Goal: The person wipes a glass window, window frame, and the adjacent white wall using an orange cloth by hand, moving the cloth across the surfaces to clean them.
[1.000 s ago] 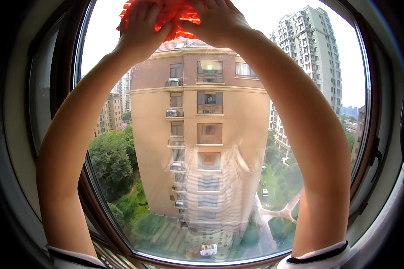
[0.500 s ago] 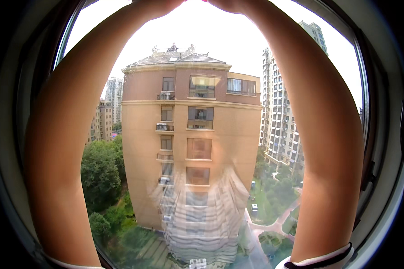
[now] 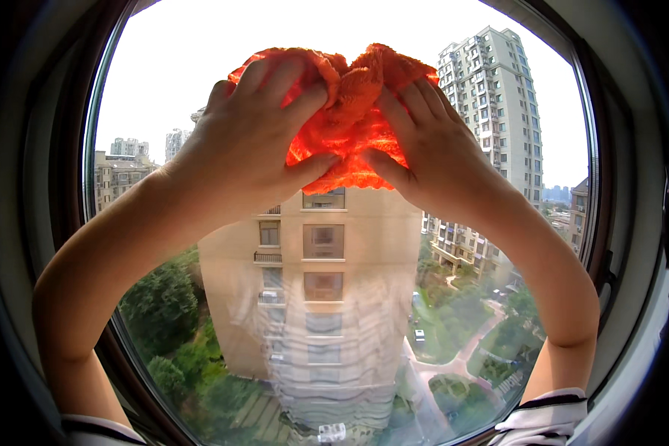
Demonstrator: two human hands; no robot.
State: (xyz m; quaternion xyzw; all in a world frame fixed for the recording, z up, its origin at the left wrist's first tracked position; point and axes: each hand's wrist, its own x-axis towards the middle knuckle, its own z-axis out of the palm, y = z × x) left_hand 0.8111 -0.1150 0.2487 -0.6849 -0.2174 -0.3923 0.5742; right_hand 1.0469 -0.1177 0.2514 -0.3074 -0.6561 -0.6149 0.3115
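A fluffy orange-red cloth (image 3: pixel 353 97) is bunched up against the upper middle of the window glass (image 3: pixel 468 401), with light glowing through its thinner parts. My left hand (image 3: pixel 249 137) holds its left side, fingers pointing up over it and thumb toward the middle. On the right side, my right hand (image 3: pixel 435 152) grips the cloth in the same way, its fingertips partly sunk in the folds. The two thumbs almost meet near the cloth's lower part. Both arms are raised with elbows bent outward.
A dark window frame (image 3: pixel 97 163) surrounds the pane. Through the glass stand a tan apartment block (image 3: pixel 379 260) and a pale tower (image 3: pixel 498 97). Trees (image 3: pixel 160 297) and paths lie far below. A striped shirt reflects in the lower glass.
My hands have come down from the top edge of the view to the upper middle of the pane, bringing the cloth fully into sight. My elbows are now bent.
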